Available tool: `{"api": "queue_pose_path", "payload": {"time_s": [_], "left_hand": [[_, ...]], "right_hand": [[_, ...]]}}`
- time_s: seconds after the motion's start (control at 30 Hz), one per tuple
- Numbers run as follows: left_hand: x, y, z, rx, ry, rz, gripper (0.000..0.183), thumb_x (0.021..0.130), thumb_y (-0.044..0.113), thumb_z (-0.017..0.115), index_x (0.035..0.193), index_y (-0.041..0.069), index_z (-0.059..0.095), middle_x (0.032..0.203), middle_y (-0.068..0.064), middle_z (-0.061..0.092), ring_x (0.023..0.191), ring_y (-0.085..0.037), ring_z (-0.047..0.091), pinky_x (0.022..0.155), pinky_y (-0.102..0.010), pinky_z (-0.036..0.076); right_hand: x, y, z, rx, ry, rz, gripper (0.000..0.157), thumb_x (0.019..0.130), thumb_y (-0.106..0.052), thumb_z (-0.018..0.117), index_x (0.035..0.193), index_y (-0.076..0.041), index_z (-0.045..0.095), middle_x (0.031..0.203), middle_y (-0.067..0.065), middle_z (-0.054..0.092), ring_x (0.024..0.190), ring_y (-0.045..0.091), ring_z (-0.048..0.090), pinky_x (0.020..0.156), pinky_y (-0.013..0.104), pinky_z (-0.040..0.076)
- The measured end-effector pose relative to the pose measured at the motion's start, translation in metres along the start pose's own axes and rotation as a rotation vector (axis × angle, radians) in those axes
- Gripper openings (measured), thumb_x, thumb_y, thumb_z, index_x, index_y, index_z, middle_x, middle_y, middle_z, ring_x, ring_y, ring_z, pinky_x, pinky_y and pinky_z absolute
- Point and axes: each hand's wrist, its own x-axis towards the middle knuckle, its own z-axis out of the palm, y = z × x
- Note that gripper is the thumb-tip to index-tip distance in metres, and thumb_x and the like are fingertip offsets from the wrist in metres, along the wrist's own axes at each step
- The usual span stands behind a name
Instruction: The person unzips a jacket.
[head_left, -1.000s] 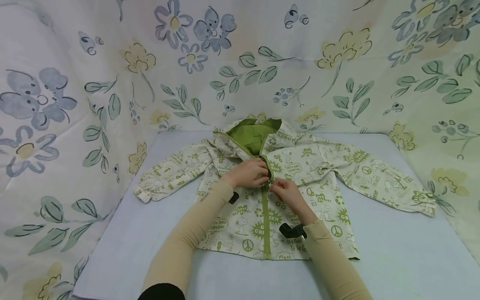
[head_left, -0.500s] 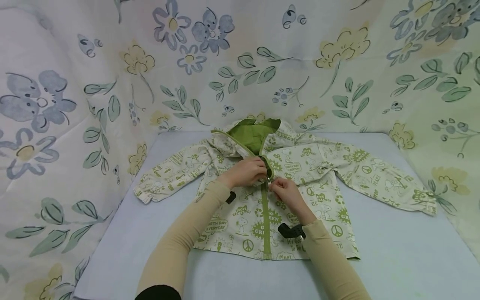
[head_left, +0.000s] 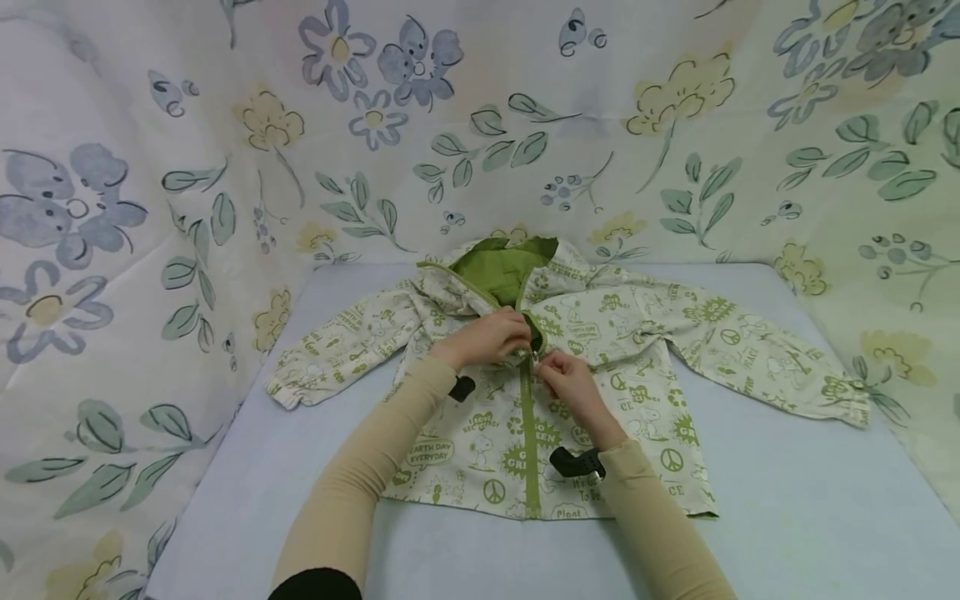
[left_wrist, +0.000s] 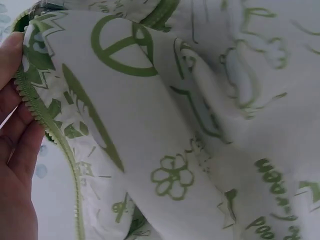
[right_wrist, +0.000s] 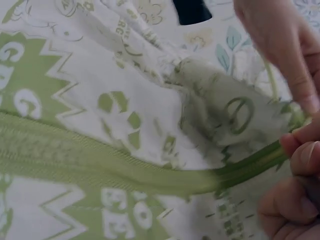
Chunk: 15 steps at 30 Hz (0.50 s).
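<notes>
A white child's hooded jacket with green print lies front up, its sleeves spread and its green-lined hood at the far end. Below the hands, the green zipper is joined; above them its two sides part. My left hand grips the jacket's front edge near the collar, with fingers behind the zipper teeth in the left wrist view. Just below it, my right hand pinches a small metallic zipper pull. In the right wrist view, the fingers of my right hand cover the pull.
The jacket rests on a pale table. Behind and to the left hangs a floral curtain. A black strap device sits on the right wrist, another on the left.
Both hands have shifted very slightly up toward the collar, keeping their hold. The whole view has drifted a little; the rest of the jacket lies as before.
</notes>
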Motion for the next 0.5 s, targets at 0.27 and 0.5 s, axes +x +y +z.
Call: {"api": "queue_pose_path", "payload": {"time_s": [0.27,0.5], "left_hand": [[0.001,0.003,-0.011,0.003,0.006,-0.029,0.013,0.096,0.020,0.053,0.098,0.017,0.065,0.095,0.006,0.056,0.089,-0.010,0.045,0.077,-0.021,0.039],[0.000,0.000,-0.013,-0.014,0.017,-0.041,0.013,0.097,0.021,0.052,0.097,0.017,0.065,0.093,0.006,0.055,0.088,-0.009,0.044,0.077,-0.022,0.038]], "right_hand": [[-0.003,-0.002,0.005,0.013,0.049,-0.048,0.028,0.094,-0.014,0.057,0.085,0.012,0.054,0.051,0.003,0.039,0.047,0.029,0.030,0.046,0.039,0.032],[-0.005,-0.002,0.008,0.042,0.066,-0.092,0.027,0.094,-0.014,0.057,0.085,0.011,0.056,0.052,0.004,0.041,0.048,0.031,0.030,0.045,0.039,0.030]]}}
